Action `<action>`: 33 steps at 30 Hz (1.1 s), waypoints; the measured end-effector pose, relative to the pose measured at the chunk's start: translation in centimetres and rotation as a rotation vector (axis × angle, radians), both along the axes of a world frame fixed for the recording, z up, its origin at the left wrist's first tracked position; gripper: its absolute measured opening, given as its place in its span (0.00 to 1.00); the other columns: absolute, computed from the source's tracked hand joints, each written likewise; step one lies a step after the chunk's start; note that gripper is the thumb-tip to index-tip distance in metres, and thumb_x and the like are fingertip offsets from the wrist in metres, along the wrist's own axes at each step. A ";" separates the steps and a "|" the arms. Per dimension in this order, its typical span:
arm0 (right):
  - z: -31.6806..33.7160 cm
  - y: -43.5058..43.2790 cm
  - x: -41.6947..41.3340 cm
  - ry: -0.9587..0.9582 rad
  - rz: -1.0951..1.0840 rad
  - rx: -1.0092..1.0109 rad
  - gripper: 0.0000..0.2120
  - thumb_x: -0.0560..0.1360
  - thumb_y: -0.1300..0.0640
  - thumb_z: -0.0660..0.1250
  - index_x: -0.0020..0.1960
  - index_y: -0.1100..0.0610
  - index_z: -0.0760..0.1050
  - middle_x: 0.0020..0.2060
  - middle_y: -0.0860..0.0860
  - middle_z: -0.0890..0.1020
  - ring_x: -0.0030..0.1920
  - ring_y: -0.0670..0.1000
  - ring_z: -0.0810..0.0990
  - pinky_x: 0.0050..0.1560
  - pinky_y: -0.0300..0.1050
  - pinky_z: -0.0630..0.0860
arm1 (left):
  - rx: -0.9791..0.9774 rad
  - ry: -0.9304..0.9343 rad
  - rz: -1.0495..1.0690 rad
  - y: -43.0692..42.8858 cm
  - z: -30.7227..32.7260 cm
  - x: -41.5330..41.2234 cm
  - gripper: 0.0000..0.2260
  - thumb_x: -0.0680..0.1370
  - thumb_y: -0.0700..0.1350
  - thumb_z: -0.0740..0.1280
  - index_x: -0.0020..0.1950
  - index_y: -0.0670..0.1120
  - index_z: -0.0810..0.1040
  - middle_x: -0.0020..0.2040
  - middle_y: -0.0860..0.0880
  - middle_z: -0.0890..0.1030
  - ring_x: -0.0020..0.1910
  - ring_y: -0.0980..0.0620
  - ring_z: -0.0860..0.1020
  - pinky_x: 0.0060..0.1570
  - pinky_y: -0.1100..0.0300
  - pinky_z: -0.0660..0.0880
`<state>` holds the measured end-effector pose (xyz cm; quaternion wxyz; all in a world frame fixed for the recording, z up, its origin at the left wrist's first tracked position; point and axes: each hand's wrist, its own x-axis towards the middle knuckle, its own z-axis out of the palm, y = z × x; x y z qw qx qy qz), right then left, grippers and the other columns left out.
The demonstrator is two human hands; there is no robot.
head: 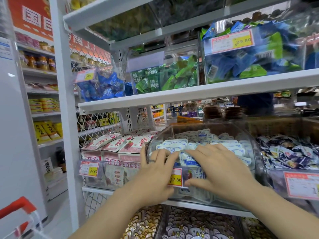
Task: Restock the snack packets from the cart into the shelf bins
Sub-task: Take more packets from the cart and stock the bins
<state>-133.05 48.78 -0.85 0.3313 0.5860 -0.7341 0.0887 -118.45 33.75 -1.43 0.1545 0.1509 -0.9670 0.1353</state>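
Left hand (155,171) and right hand (220,168), grips spread apart, press glossy white-blue packets (176,144) in the rounded clear-plastic bin (251,149), seemingly pinching nothing; pink packets (120,144) crowd its nine-o'clock edge.

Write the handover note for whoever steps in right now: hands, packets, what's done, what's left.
Left hand: open, fingers on the white-and-blue packets in the middle clear bin.
Right hand: open, spread flat on the same packets.
Done: this bin looks well filled.
Left: level the packets; only the cart handle shows, lower left, so check it for more.
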 end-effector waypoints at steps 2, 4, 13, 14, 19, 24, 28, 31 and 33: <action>-0.5 0.0 -0.4 0.111 0.046 -0.059 0.36 0.70 0.26 0.57 0.64 0.51 0.78 0.45 0.43 0.82 0.46 0.49 0.80 0.51 0.46 0.76 | -0.030 0.042 -0.011 0.0 -0.8 0.1 0.37 0.78 0.54 0.61 0.74 0.57 0.36 0.69 0.51 0.54 0.76 0.46 0.53 0.72 0.31 0.31; -0.9 0.0 -0.8 0.199 0.083 -0.082 0.36 0.73 0.28 0.55 0.64 0.53 0.78 0.45 0.45 0.82 0.46 0.51 0.80 0.53 0.47 0.72 | -0.039 0.066 -0.012 0.1 -1.2 0.2 0.37 0.79 0.54 0.61 0.72 0.57 0.33 0.69 0.51 0.52 0.75 0.47 0.52 0.72 0.31 0.31; -1.1 -0.2 -0.1 0.108 -0.058 0.025 0.47 0.72 0.22 0.46 0.68 0.57 0.76 0.52 0.51 0.84 0.52 0.57 0.81 0.63 0.63 0.74 | 0.014 0.099 0.026 0.2 -0.6 0.1 0.46 0.77 0.60 0.63 0.80 0.53 0.31 0.78 0.51 0.45 0.79 0.48 0.44 0.71 0.29 0.33; -1.2 0.0 0.0 0.089 -0.069 0.029 0.48 0.71 0.22 0.46 0.69 0.58 0.75 0.55 0.52 0.83 0.56 0.57 0.81 0.65 0.65 0.72 | 0.022 0.100 0.041 0.3 -0.5 0.4 0.47 0.77 0.61 0.64 0.79 0.53 0.30 0.79 0.51 0.41 0.80 0.48 0.40 0.71 0.29 0.32; -2.0 0.8 3.1 0.020 0.098 -0.162 0.38 0.73 0.33 0.58 0.72 0.59 0.70 0.67 0.55 0.76 0.68 0.58 0.73 0.73 0.65 0.62 | 0.039 0.118 0.086 1.2 -1.0 4.3 0.46 0.78 0.62 0.65 0.80 0.57 0.33 0.78 0.56 0.33 0.79 0.50 0.34 0.71 0.29 0.31; -5.6 -0.6 10.2 -0.034 0.463 -0.214 0.19 0.75 0.45 0.66 0.61 0.54 0.79 0.54 0.50 0.80 0.58 0.56 0.76 0.65 0.54 0.68 | 0.131 0.098 0.178 1.4 -4.5 12.2 0.39 0.79 0.61 0.64 0.81 0.61 0.41 0.80 0.55 0.45 0.80 0.52 0.49 0.74 0.34 0.34; -10.5 -3.9 15.8 -0.129 0.599 0.022 0.16 0.75 0.42 0.60 0.54 0.49 0.81 0.44 0.46 0.81 0.50 0.53 0.79 0.53 0.51 0.73 | 0.333 0.002 0.295 0.2 -9.1 20.5 0.28 0.81 0.56 0.64 0.79 0.58 0.59 0.75 0.54 0.68 0.71 0.53 0.70 0.73 0.52 0.61; -13.9 -7.3 19.4 -0.223 0.675 0.183 0.13 0.75 0.44 0.62 0.53 0.47 0.81 0.43 0.45 0.83 0.48 0.52 0.80 0.49 0.49 0.75 | 0.461 -0.054 0.431 -1.0 -12.5 26.3 0.24 0.81 0.53 0.65 0.77 0.57 0.65 0.69 0.54 0.75 0.64 0.53 0.76 0.63 0.57 0.71; -15.8 -9.5 21.6 -0.281 0.700 0.326 0.13 0.76 0.44 0.65 0.57 0.46 0.81 0.49 0.45 0.84 0.52 0.51 0.80 0.55 0.49 0.74 | 0.521 -0.058 0.534 -2.1 -14.6 29.3 0.23 0.81 0.54 0.65 0.76 0.57 0.66 0.67 0.54 0.75 0.63 0.54 0.76 0.63 0.58 0.71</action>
